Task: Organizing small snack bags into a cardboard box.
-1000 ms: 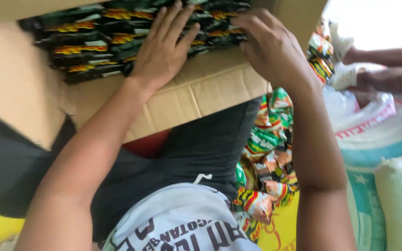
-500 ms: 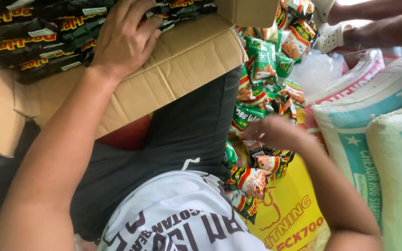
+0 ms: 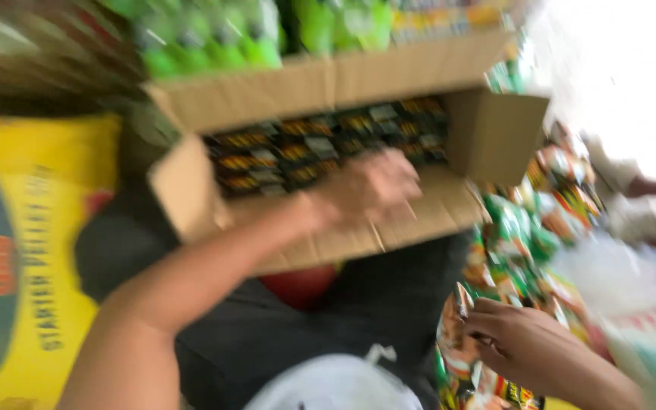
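Right hand: fingers curled round a packet at the pile's near edge, gripped at its top corner.
Packet: light, crinkly, slippery — best pinched at a sealed edge, not squeezed.
Pile: loose packets right of the box.
Left hand: blurred, fingers spread, resting at the box's near edge — holding nothing discernible.
Box: cardboard, open, rows of packets inside.

The cardboard box was plain tan, and the packets inside it were dark with orange and yellow bands. The loose snack packets beside it showed green, red and orange. A bright yellow sack carried dark lettering. The bottles behind were lime green.
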